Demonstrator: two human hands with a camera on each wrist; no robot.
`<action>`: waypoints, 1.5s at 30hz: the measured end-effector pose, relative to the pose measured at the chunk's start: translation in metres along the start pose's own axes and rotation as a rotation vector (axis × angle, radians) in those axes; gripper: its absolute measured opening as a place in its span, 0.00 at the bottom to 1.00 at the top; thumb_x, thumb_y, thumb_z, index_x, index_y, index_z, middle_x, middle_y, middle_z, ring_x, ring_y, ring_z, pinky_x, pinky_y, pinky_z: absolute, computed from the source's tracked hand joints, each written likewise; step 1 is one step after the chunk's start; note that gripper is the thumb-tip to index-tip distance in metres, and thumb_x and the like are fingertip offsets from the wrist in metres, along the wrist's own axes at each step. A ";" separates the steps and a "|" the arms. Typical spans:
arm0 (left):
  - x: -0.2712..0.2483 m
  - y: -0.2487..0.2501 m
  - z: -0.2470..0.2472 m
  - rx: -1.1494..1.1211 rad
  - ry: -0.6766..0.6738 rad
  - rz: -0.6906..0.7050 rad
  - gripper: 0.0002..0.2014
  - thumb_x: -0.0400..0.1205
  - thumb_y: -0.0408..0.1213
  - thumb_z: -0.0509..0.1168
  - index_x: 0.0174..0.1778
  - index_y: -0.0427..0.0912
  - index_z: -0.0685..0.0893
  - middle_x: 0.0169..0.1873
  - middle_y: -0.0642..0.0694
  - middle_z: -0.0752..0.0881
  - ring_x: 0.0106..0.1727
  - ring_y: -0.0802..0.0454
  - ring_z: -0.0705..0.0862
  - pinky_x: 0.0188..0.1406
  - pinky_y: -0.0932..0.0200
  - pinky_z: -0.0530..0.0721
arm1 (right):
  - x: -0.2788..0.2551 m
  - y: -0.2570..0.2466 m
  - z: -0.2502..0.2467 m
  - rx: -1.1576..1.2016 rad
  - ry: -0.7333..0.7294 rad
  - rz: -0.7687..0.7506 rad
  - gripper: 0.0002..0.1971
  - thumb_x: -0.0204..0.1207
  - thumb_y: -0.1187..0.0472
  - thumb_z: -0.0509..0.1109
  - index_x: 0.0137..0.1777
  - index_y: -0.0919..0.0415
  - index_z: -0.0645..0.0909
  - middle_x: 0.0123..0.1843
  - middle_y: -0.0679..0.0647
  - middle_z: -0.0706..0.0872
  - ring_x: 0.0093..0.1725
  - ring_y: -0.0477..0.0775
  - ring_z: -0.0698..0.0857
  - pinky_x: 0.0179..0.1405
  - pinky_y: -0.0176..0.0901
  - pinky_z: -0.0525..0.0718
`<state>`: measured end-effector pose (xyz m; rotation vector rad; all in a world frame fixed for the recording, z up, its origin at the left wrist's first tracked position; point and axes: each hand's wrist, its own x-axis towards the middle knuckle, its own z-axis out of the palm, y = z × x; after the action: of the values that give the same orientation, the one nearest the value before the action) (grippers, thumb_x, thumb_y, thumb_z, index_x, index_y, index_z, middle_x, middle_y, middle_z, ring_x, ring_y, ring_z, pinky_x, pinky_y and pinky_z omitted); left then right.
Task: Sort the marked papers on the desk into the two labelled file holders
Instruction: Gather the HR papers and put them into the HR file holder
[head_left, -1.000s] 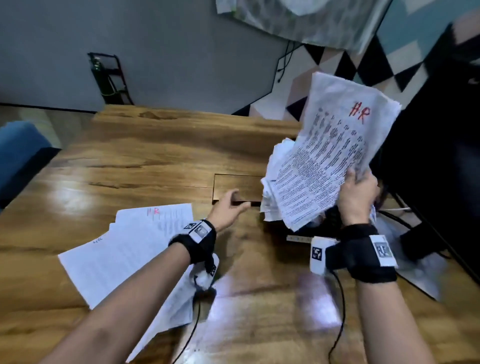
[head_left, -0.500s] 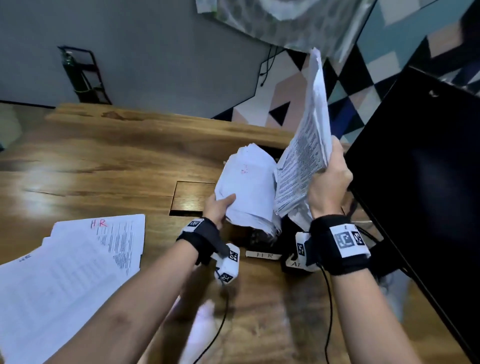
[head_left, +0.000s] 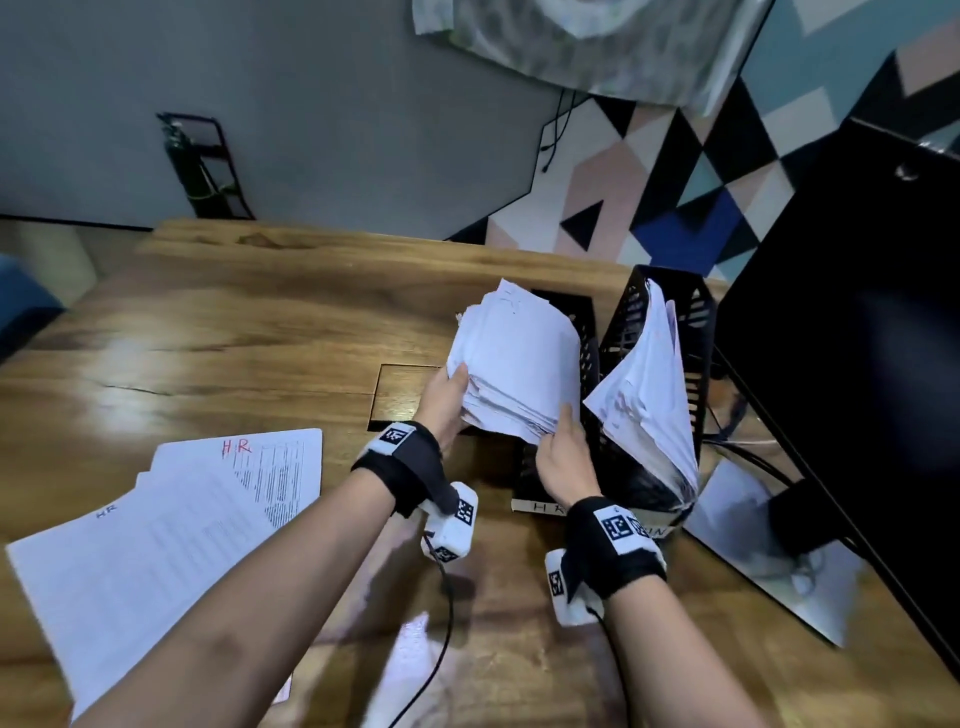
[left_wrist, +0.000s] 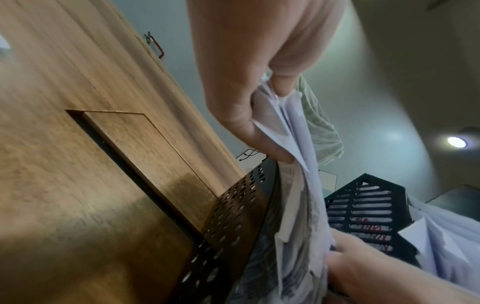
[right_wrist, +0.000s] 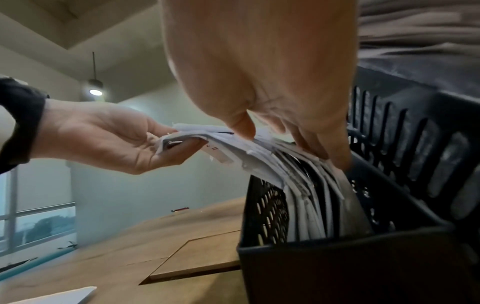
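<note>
Two black file holders stand side by side at the desk's right. The left holder (head_left: 530, 478) bears an "HR" label, and a thick stack of papers (head_left: 519, 364) in it bends over to the left. My left hand (head_left: 460, 387) grips the stack's left edge, fingers curled round it (left_wrist: 275, 115). My right hand (head_left: 563, 431) pinches sheets at the stack's near right corner, thumb on top and fingers down inside the holder (right_wrist: 283, 139). The right holder (head_left: 696, 332) carries its own papers (head_left: 644, 395); its label is partly hidden. Loose papers (head_left: 171, 525), some marked "HR", lie at the left.
A black monitor (head_left: 857, 338) stands close on the right of the holders, with cables behind and beside them. A recessed wooden hatch (head_left: 402, 395) sits in the desk (head_left: 234, 338) just left of the holders. Wrist-camera cables trail over the near desk.
My right hand has come down from holding the HR sheets high and now has them in the left holder. My left hand left the desk and took the stack's edge.
</note>
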<state>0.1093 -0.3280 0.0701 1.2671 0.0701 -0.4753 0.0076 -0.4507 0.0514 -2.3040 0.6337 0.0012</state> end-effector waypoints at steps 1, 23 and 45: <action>-0.001 0.001 0.000 0.004 -0.016 -0.037 0.15 0.88 0.41 0.50 0.64 0.40 0.76 0.51 0.43 0.86 0.49 0.45 0.86 0.46 0.49 0.87 | -0.003 0.001 0.000 0.001 0.023 0.016 0.28 0.82 0.63 0.48 0.81 0.67 0.46 0.84 0.64 0.51 0.82 0.64 0.53 0.81 0.54 0.54; -0.125 -0.036 -0.347 0.732 0.905 -0.349 0.39 0.78 0.36 0.66 0.81 0.41 0.49 0.81 0.35 0.47 0.80 0.33 0.50 0.78 0.40 0.51 | -0.079 -0.113 0.222 -0.098 -0.293 -0.131 0.20 0.79 0.62 0.61 0.70 0.64 0.71 0.71 0.66 0.72 0.71 0.64 0.70 0.70 0.49 0.70; -0.099 -0.047 -0.353 0.777 0.437 -0.079 0.17 0.76 0.24 0.66 0.61 0.29 0.79 0.36 0.44 0.83 0.48 0.48 0.80 0.45 0.62 0.72 | -0.097 -0.029 0.206 0.360 0.083 0.397 0.05 0.72 0.70 0.69 0.37 0.62 0.78 0.52 0.71 0.87 0.48 0.65 0.85 0.53 0.57 0.84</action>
<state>0.0754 0.0194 -0.0516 2.1258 0.3280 -0.2852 -0.0276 -0.2547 -0.0619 -1.8123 1.0354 -0.0198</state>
